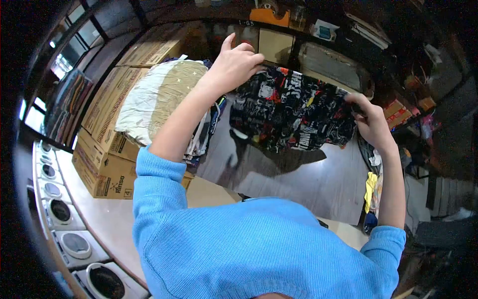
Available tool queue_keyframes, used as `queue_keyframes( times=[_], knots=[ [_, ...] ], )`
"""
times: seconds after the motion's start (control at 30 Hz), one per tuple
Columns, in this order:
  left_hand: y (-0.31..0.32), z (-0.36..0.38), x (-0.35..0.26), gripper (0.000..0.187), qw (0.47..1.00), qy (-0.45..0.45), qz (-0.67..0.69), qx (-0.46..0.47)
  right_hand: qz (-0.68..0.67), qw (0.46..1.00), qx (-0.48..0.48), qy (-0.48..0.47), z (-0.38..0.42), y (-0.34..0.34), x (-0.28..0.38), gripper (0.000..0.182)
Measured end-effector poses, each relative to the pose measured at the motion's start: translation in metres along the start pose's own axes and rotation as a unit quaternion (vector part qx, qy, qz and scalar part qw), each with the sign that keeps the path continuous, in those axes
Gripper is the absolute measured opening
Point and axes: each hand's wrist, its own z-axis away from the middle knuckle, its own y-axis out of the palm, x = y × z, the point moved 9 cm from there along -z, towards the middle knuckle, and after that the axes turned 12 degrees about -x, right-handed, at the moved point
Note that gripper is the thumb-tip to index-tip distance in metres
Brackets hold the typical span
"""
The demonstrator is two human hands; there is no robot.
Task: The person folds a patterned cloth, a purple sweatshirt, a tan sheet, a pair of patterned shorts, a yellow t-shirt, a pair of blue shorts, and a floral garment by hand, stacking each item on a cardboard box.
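The thin black cloth (294,112), printed with dense white, red and yellow lettering and figures, was suspended between both hands above the smooth, grey wood-grain table (318,187). Its upper edge sloped down from the left hand to the right; its lower edge was uneven, with a dark shadow on the tabletop beneath.

The left hand (236,62) gripped the upper corner between thumb and fingers—one finger extended upward, clear of the fabric. The right hand (369,118) grasped the opposite corner with curled fingers.

Beside the left forearm stood a stack of folded textiles (167,94), its top piece wrinkled, soft, and panelled in white and tan. Behind the stack were brown corrugated cardboard boxes (109,109)—rectangular, with dark print, one marked "Rinso". A crumpled yellow cloth (370,192) hung near the right forearm. White front-loading machines (74,244) with round, dark-glazed doors formed a curved row at far left.
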Motion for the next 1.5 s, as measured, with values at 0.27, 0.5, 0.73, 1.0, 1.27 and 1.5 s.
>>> queue_keyframes(
  times=[0.27,0.5,0.73,1.0,1.27,1.5],
  knots=[
    [0.000,0.007,-0.020,0.034,0.991,-0.031,0.083,0.098,-0.009,0.967,0.255,-0.006,0.024,0.010,-0.012,0.051],
    [0.029,0.030,-0.029,0.032,0.984,-0.055,0.102,0.135,-0.192,0.932,0.279,0.128,0.056,-0.003,-0.011,0.067],
    [0.040,0.020,-0.005,0.034,0.992,-0.010,0.103,0.072,0.339,0.921,0.191,0.016,0.043,-0.038,-0.142,0.054],
    [-0.105,-0.038,-0.011,0.037,0.931,-0.117,-0.242,-0.245,0.436,0.793,-0.383,-0.185,0.014,-0.158,-0.015,0.045],
    [0.042,0.095,-0.006,0.052,0.875,-0.318,0.311,0.190,0.154,0.956,0.149,0.201,0.083,-0.059,-0.135,0.041],
    [-0.005,0.004,-0.002,0.029,0.864,-0.246,0.438,-0.024,-0.115,0.982,-0.061,0.138,0.016,-0.104,-0.097,0.024]
  ],
)
